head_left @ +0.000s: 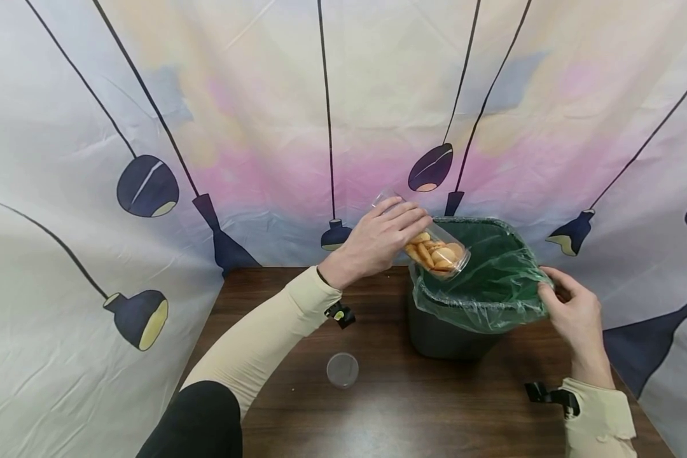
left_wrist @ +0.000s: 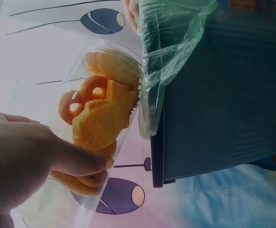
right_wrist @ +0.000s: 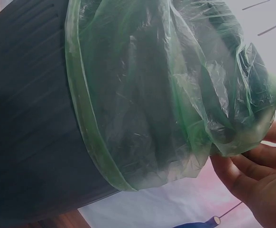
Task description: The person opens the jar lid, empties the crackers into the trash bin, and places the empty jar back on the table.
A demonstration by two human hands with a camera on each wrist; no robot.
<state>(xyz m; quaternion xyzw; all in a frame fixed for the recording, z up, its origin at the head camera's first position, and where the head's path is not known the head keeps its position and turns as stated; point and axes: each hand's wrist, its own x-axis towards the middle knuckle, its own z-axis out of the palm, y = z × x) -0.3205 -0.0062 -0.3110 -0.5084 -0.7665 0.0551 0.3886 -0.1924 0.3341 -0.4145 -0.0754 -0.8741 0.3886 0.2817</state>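
Note:
My left hand (head_left: 376, 238) grips a clear plastic jar (head_left: 462, 264) from above. The jar is tilted, its lower end at the left rim of a dark trash bin (head_left: 443, 334). Crackers (head_left: 435, 253) of several shapes lie heaped toward that low end; in the left wrist view a fish-shaped cracker (left_wrist: 97, 123) and a pretzel-shaped one (left_wrist: 76, 102) show through the wall. A green plastic bag (head_left: 481, 318) lines the bin and folds over its rim. At the right side, my right hand (head_left: 578, 312) pinches the bag's edge between thumb and fingers, drawing it outward.
A round clear lid (head_left: 342, 370) lies on the brown wooden table (head_left: 401, 407), left of the bin and toward me. Behind the table hangs a cloth (head_left: 263, 159) printed with dark lamps, close to the bin's far side.

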